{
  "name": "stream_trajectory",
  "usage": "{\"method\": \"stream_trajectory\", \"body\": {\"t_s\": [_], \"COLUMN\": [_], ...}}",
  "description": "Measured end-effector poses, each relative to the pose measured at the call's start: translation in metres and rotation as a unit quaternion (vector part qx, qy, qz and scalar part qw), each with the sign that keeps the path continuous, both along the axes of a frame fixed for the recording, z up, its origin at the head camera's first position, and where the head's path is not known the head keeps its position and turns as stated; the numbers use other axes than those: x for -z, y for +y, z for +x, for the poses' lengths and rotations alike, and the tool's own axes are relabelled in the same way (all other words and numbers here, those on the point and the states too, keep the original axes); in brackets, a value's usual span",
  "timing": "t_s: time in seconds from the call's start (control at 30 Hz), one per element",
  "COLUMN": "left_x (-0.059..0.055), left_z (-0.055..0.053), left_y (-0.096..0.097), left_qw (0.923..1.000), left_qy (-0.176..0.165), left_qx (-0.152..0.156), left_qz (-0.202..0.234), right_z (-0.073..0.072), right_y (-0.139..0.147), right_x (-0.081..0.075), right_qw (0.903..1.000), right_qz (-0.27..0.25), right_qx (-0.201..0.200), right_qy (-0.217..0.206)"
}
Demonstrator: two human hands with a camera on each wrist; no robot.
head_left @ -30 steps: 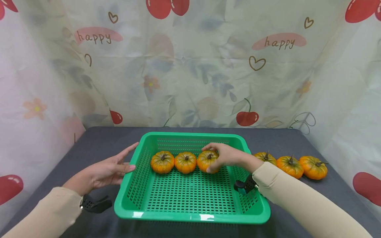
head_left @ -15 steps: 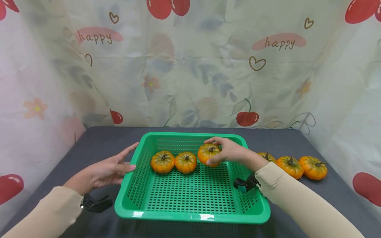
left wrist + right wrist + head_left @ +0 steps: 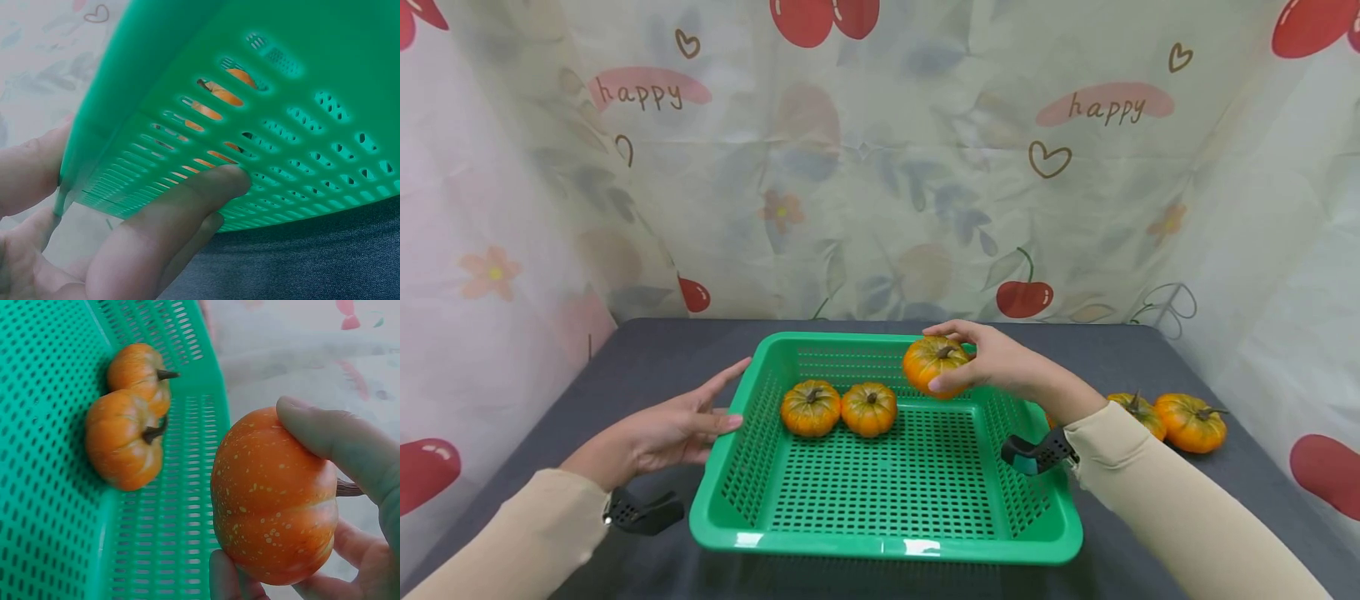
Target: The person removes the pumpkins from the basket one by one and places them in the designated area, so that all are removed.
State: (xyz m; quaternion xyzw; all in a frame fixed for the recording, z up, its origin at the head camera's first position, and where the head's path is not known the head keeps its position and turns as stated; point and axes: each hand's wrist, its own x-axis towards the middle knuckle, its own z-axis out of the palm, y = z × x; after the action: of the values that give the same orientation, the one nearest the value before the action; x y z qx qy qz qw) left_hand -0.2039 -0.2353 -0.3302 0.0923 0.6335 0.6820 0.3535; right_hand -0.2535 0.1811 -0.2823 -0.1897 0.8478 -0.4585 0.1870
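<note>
My right hand [image 3: 1000, 358] grips a small orange pumpkin [image 3: 934, 363] between thumb and fingers, raised at the back right of a green plastic basket [image 3: 880, 547]. In the right wrist view, the speckled side of that pumpkin [image 3: 272, 500] faces the camera, its stem toward the palm. Two more pumpkins, a left one [image 3: 810, 408] and a right one [image 3: 868, 409], sit side by side on the basket floor. At the basket's left side, my left hand [image 3: 662, 433] touches the rim with extended fingers. The left wrist view shows a fingertip [image 3: 234, 181] against the slotted outer wall [image 3: 300, 175].
Right of the basket on the dark tabletop [image 3: 692, 350] lie more pumpkins. The outermost pumpkin [image 3: 1191, 422] shows whole, while my right forearm partly covers the others. A patterned cloth [image 3: 865, 192] hangs behind and along both sides.
My right hand has lifted the pumpkin from the row in the basket, up and slightly back to the right. The left hand and the basket stay where they were.
</note>
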Motion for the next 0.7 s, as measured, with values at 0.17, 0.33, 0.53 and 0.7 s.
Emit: {"method": "stream_trajectory", "body": {"t_s": [0.17, 0.33, 0.53, 0.7], "left_x": [0.0, -0.001, -0.001, -0.001], "left_z": [0.0, 0.0, 0.0, 0.0], "left_y": [0.0, 0.001, 0.0, 0.0], "left_qw": [1.0, 1.0, 1.0, 1.0], "left_qy": [-0.001, -0.002, -0.001, 0.0], "left_qx": [-0.002, -0.001, 0.004, 0.004], "left_qz": [-0.001, -0.001, 0.0, 0.002], "right_z": [0.004, 0.009, 0.016, 0.024], "right_y": [0.01, 0.024, 0.04, 0.051], "right_x": [-0.011, -0.019, -0.026, -0.032], "right_qw": [0.9999, 0.9994, 0.9985, 0.9972], "right_qz": [-0.006, -0.012, -0.005, 0.006], "right_qx": [0.01, 0.018, 0.036, 0.051], "right_qy": [0.009, 0.025, 0.041, 0.055]}}
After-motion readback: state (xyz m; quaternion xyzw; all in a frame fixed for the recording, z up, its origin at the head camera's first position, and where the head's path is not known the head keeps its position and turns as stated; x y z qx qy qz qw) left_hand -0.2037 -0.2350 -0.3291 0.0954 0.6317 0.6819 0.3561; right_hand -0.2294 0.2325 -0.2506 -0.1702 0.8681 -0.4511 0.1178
